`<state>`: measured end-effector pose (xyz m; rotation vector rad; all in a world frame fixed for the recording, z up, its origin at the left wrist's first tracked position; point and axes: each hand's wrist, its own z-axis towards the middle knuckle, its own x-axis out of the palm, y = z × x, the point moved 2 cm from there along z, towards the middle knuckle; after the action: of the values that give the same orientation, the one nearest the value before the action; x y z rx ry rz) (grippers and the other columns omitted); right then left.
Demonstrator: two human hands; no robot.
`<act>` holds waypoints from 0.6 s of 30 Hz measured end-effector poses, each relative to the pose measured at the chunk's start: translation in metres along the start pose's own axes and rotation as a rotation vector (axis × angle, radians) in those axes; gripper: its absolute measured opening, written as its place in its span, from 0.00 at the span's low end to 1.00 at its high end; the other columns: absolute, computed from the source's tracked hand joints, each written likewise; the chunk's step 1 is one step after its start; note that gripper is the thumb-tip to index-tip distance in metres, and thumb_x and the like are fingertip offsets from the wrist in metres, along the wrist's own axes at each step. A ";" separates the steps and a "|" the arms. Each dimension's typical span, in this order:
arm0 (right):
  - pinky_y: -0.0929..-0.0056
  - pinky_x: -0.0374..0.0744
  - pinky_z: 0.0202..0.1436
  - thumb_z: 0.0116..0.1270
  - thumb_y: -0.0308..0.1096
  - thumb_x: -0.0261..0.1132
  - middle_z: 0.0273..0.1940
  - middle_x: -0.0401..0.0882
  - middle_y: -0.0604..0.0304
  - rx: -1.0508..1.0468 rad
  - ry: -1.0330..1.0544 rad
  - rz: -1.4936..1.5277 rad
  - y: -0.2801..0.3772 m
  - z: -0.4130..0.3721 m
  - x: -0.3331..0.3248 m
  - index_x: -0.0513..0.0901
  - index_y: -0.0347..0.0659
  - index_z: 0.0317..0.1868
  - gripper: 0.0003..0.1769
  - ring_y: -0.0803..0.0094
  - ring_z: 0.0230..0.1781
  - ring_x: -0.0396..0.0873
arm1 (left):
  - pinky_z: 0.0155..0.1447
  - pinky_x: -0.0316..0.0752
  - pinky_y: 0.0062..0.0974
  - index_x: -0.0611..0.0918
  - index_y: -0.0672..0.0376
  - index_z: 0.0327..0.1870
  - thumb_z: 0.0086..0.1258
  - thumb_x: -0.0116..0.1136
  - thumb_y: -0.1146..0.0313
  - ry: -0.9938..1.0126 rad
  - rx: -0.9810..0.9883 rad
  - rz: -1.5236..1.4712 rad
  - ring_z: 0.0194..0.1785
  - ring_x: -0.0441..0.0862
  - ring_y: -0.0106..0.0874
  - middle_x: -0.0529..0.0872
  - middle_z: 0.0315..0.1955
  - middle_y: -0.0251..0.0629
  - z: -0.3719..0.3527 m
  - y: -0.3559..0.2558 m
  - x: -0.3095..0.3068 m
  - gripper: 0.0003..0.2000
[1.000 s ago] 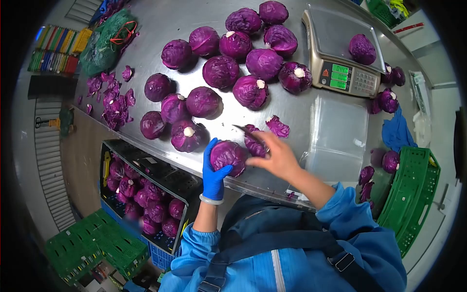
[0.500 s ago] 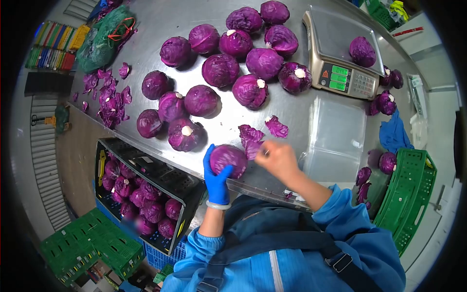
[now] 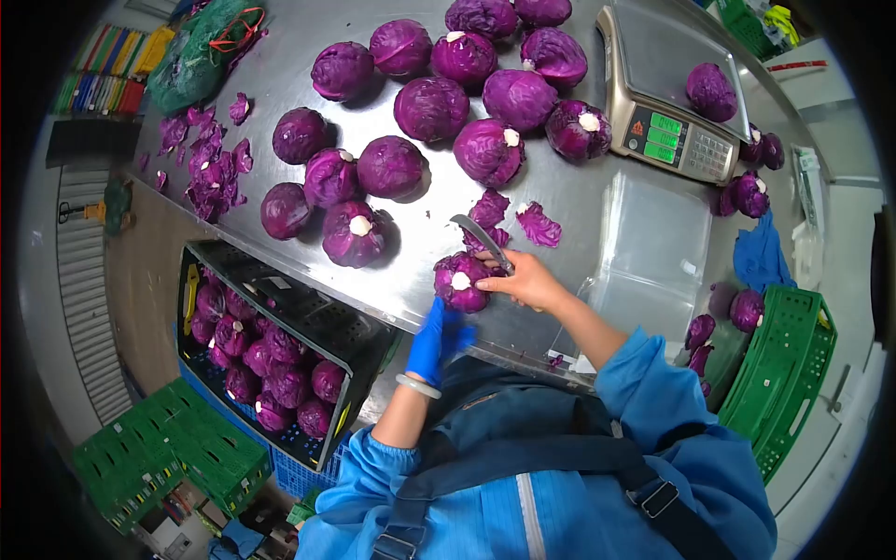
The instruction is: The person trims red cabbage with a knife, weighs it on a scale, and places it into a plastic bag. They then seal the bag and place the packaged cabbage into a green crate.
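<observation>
Your right hand [image 3: 525, 282] grasps a curved knife [image 3: 483, 237], its fingers touching a purple cabbage [image 3: 457, 295] by the desk [image 3: 411, 280] edge; your left hand [image 3: 432, 343] blurs alongside, grip unclear.

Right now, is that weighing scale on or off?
On: the weighing scale has its display lit green with digits, while a purple cabbage rests on its platform.
</observation>
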<state>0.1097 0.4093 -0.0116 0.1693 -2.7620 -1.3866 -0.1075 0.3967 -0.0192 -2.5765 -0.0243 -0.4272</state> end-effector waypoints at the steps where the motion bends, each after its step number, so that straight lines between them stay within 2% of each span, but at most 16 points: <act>1: 0.75 0.76 0.25 0.54 0.49 0.76 0.42 0.86 0.54 -0.001 0.014 -0.019 0.000 0.001 -0.002 0.78 0.44 0.61 0.36 0.74 0.25 0.79 | 0.63 0.74 0.39 0.62 0.62 0.71 0.70 0.58 0.46 -0.168 0.207 0.238 0.59 0.78 0.45 0.78 0.56 0.51 -0.002 -0.004 -0.001 0.37; 2: 0.73 0.77 0.28 0.54 0.49 0.76 0.44 0.85 0.53 -0.025 0.018 -0.073 0.000 0.004 -0.003 0.78 0.43 0.60 0.35 0.70 0.28 0.80 | 0.65 0.72 0.36 0.58 0.61 0.72 0.63 0.69 0.62 -0.157 0.474 0.304 0.62 0.75 0.40 0.73 0.61 0.48 -0.007 -0.010 0.002 0.40; 4: 0.69 0.80 0.36 0.55 0.47 0.75 0.47 0.84 0.51 -0.075 0.030 -0.180 0.000 0.009 -0.001 0.80 0.42 0.58 0.32 0.64 0.32 0.82 | 0.67 0.70 0.37 0.60 0.63 0.71 0.55 0.75 0.62 -0.072 0.656 0.612 0.64 0.72 0.41 0.68 0.64 0.49 -0.001 -0.017 0.008 0.44; 5: 0.67 0.80 0.39 0.56 0.46 0.74 0.46 0.83 0.51 -0.222 -0.096 -0.270 0.001 0.005 -0.001 0.80 0.42 0.57 0.30 0.61 0.34 0.82 | 0.68 0.68 0.38 0.61 0.64 0.70 0.51 0.78 0.63 -0.027 0.743 0.767 0.66 0.70 0.41 0.66 0.66 0.50 0.002 -0.020 0.012 0.46; 6: 0.64 0.79 0.42 0.58 0.45 0.73 0.45 0.83 0.51 -0.371 -0.224 -0.359 0.003 -0.001 -0.001 0.80 0.42 0.57 0.28 0.58 0.35 0.82 | 0.69 0.67 0.37 0.61 0.63 0.70 0.46 0.80 0.63 -0.055 0.766 0.728 0.67 0.68 0.42 0.68 0.64 0.49 0.005 -0.023 0.021 0.49; 7: 0.62 0.79 0.45 0.59 0.43 0.72 0.44 0.83 0.51 -0.519 -0.356 -0.447 0.005 -0.008 -0.002 0.80 0.42 0.56 0.26 0.55 0.36 0.82 | 0.69 0.67 0.37 0.62 0.63 0.70 0.46 0.80 0.63 -0.100 0.757 0.754 0.67 0.69 0.42 0.68 0.64 0.49 0.008 -0.025 0.024 0.49; 10: 0.60 0.80 0.42 0.65 0.38 0.66 0.40 0.81 0.54 -0.800 -0.505 -0.659 0.015 -0.036 -0.006 0.79 0.43 0.57 0.20 0.54 0.37 0.82 | 0.66 0.69 0.37 0.65 0.62 0.68 0.45 0.80 0.62 -0.227 0.761 0.831 0.62 0.72 0.45 0.71 0.59 0.49 0.012 -0.030 0.033 0.47; 13: 0.60 0.80 0.37 0.68 0.34 0.62 0.38 0.79 0.55 -0.553 -0.291 -0.815 0.015 -0.060 0.005 0.76 0.46 0.61 0.21 0.57 0.37 0.82 | 0.63 0.71 0.38 0.66 0.62 0.67 0.44 0.81 0.60 -0.310 0.808 0.976 0.59 0.73 0.45 0.73 0.56 0.49 0.006 -0.037 0.047 0.46; 18: 0.64 0.81 0.32 0.62 0.30 0.61 0.34 0.75 0.58 -0.487 -0.357 -0.915 0.016 -0.057 0.013 0.72 0.51 0.67 0.30 0.61 0.33 0.81 | 0.59 0.73 0.38 0.69 0.63 0.65 0.42 0.81 0.59 -0.347 0.801 0.972 0.56 0.75 0.45 0.75 0.52 0.48 0.009 -0.042 0.058 0.46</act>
<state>0.1003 0.3717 0.0357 1.4060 -2.5396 -2.4207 -0.0545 0.4340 0.0122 -1.5740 0.7373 0.3431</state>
